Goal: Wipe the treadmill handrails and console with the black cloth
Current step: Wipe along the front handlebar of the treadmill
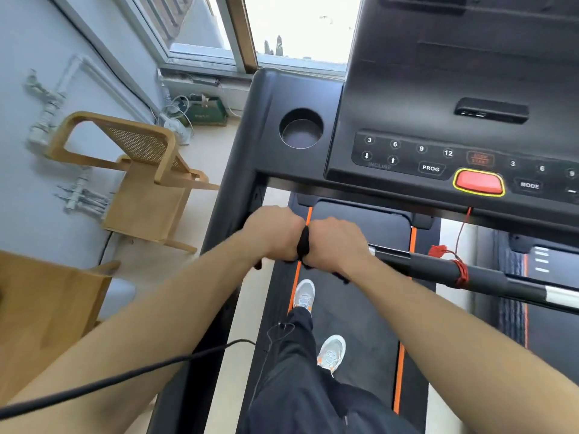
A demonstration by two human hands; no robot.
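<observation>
Black cloth [303, 242] sitting wrapped at handrail [438, 266] left end, below console [391, 98] front edge. I'm clamping fingers of left hand [272, 233] and right hand [335, 242] round it; I'm planning tight, slow slide rightward.

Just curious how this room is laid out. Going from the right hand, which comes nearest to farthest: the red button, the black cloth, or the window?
1. black cloth: touching the right hand, on its left side.
2. red button: on the console, ahead and to the right.
3. window: behind the console, farthest away.
</observation>
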